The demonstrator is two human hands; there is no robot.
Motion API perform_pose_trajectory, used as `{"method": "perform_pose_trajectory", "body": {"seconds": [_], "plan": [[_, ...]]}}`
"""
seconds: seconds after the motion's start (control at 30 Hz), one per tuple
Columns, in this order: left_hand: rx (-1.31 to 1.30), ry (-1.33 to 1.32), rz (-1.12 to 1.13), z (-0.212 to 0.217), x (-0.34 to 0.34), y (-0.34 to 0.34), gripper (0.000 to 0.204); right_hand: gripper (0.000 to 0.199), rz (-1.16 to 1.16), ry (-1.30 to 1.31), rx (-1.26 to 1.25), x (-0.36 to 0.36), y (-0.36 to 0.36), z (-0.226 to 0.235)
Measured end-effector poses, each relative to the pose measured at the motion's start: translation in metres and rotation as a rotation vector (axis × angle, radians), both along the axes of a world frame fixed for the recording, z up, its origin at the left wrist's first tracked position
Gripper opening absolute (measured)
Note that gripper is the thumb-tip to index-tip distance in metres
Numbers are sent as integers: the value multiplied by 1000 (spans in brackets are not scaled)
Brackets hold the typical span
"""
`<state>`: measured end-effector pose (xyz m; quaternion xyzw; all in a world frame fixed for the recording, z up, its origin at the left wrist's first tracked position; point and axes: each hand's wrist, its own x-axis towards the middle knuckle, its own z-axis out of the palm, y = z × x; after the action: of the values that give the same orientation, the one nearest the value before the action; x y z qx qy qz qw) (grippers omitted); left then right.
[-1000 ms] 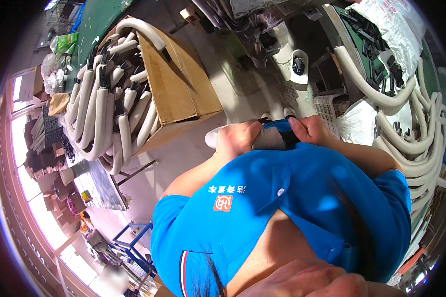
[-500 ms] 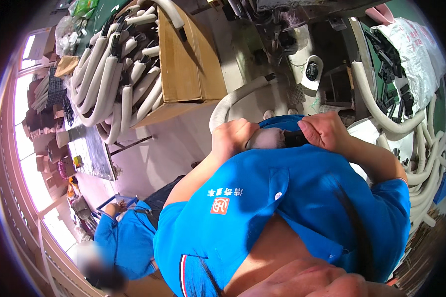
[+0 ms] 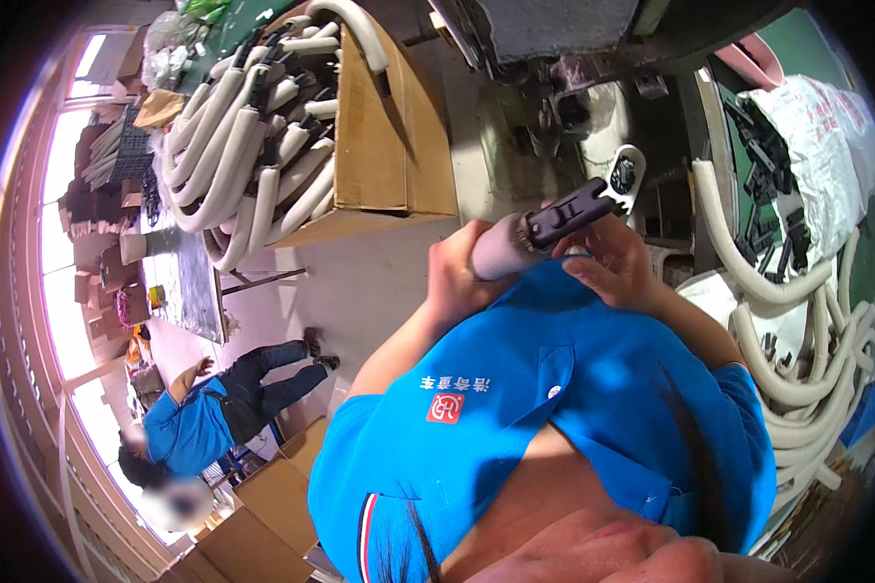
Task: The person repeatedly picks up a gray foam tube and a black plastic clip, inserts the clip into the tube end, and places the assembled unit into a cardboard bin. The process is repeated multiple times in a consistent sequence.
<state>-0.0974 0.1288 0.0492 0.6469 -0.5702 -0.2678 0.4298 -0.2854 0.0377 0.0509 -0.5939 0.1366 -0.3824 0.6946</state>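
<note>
My left hand [image 3: 457, 270] is wrapped round a light foam-covered tube [image 3: 502, 255], close to its end. A black plastic fitting [image 3: 574, 216] with a forked tip juts from that end, tilted up to the right. My right hand [image 3: 620, 267] is just below and beside the fitting, its fingers curled and its thumb close to them. A small whitish spot shows between thumb and fingers; I cannot make out what it is. The rest of the tube is hidden behind my left hand.
A cardboard box [image 3: 399, 146] at the left is heaped with bent foam-covered tubes [image 3: 214, 165]. More tubes [image 3: 807, 374] hang at the right, near black plastic parts [image 3: 763, 185] and a white bag [image 3: 817, 146]. A machine [image 3: 564, 49] stands ahead. Another person [image 3: 199, 423] is at the far left.
The tube has swung so its black fitting points up to the right. My right hand has let go of the fitted end and moved beneath it. The other person has shifted.
</note>
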Motion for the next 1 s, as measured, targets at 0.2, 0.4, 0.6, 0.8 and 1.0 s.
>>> {"method": "perform_pose_trajectory", "body": {"seconds": [0.2, 0.4, 0.6, 0.8, 1.0], "plan": [[-163, 261, -108, 21, -21, -26, 45, 36, -439, -59, -726, 12, -16, 24], [-169, -22, -136, 38, -21, -28, 42, 33, -96, 52, -313, -15, -35, 91], [-172, -262, -173, 48, -20, -14, 36, 15, -16, 166, 51, -42, -31, 91], [-240, -167, -242, 35, -12, -8, 39, 23, 59, 9, 142, -61, -33, 95], [-55, 324, -68, 36, -24, -12, 44, 55, -164, -99, -461, -11, -16, 51]]}}
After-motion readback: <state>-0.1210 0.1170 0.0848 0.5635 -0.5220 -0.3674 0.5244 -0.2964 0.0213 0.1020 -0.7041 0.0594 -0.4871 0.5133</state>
